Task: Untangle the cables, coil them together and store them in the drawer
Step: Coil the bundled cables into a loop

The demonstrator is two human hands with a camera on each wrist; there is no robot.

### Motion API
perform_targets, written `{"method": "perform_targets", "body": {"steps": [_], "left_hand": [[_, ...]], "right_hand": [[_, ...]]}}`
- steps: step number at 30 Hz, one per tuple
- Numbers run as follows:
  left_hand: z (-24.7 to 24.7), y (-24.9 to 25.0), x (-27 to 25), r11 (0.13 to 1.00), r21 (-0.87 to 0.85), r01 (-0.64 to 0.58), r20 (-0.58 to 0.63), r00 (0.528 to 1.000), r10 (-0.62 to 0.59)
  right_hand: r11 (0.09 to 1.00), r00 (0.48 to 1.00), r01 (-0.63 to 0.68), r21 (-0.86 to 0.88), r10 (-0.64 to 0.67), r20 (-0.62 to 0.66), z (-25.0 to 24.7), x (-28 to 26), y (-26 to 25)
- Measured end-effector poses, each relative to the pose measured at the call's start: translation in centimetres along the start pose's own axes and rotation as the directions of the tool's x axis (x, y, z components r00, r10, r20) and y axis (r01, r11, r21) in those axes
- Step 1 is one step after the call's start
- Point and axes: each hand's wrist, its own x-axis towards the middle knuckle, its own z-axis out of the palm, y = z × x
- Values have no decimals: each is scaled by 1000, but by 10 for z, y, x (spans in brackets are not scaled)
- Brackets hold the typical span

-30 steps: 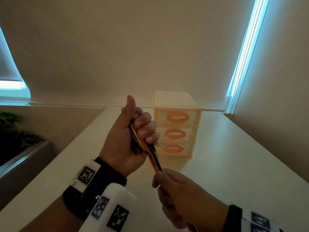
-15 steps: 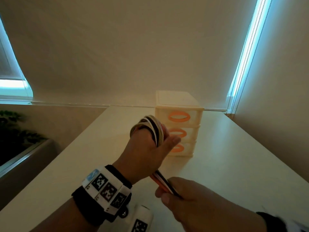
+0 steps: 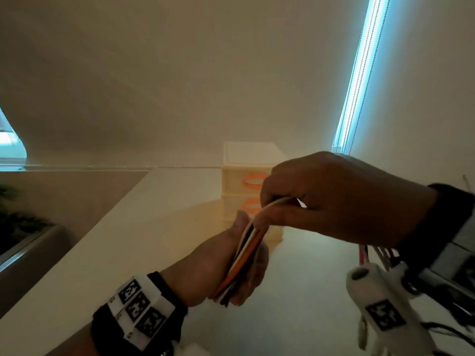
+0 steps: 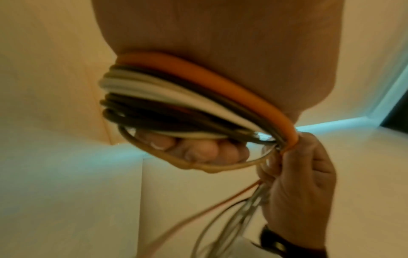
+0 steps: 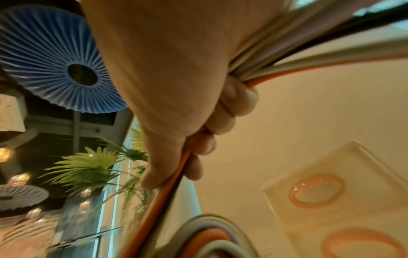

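1. A pale table (image 3: 128, 242) stood against a cream wall.
2. The cables (image 3: 248, 249), orange, white and black, were coiled round the left hand (image 3: 226, 263), whose fingers were curled inside the loops.
3. The free strands were pinched by the right hand (image 3: 331, 199), just above the left.
4. Beyond both hands stood the drawer unit (image 3: 246, 160), drawers closed.

— What can you see around you?
— You have a pale table (image 3: 128, 242) in front of you. A plain wall (image 3: 180, 73) stands behind it.
— And that bright line?
— That's a strip of blue light (image 3: 359, 73) beside a blind, with a bead cord hanging in it.
— Anything green?
— Yes, leafy plants (image 5: 88, 167) off to your side. A big blue pleated round thing (image 5: 55, 59) hangs above them, and small round lights (image 5: 19, 179) glow nearby.
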Motion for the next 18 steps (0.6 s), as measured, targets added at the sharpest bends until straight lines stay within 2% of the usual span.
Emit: {"method": "perform_targets", "body": {"steps": [3,6,8,13,18], "left_hand": [[6,2,2,959,-275,-66,118,988,102],[14,4,-2,880,-472,-41,203,967,154],[17,5,-3,842,-540,-16,240,955,172],[14,12,-4,855,-518,15,207,972,108],[24,14,-5,909,-410,80,215,976,11]], "right_hand": [[984,997,-46,170,56,-57,17,9,13],[922,983,-93,377,144,-110,41,14,16],[885,972,-85,458,174,-157,51,18,16],[878,963,-74,472,187,-196,54,28,18],[943,967,-20,332,103,-235,37,44,22]]}}
